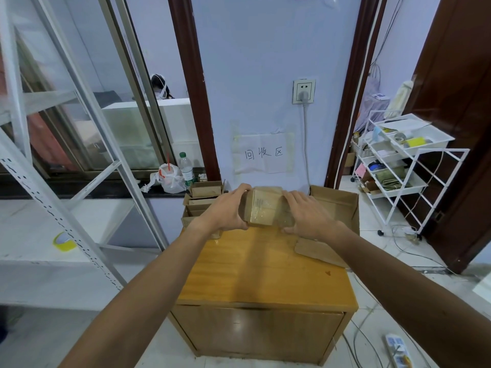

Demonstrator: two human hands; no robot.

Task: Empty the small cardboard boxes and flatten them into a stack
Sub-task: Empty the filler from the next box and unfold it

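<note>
Left hand [225, 209] and right hand [309, 217] clasp a small box [263, 208] over the cabinet [265, 274] (cartons [203, 196] behind).

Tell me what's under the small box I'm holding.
Under the small box, held by left hand and right hand, lies the wooden cabinet top. Box and hands hide whether they touch.

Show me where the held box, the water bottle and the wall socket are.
box [261, 208]: head view, on its taped front face.
bottle [186, 170]: head view, on its label.
socket [304, 87]: head view, on its white plate, above the plug.
</note>
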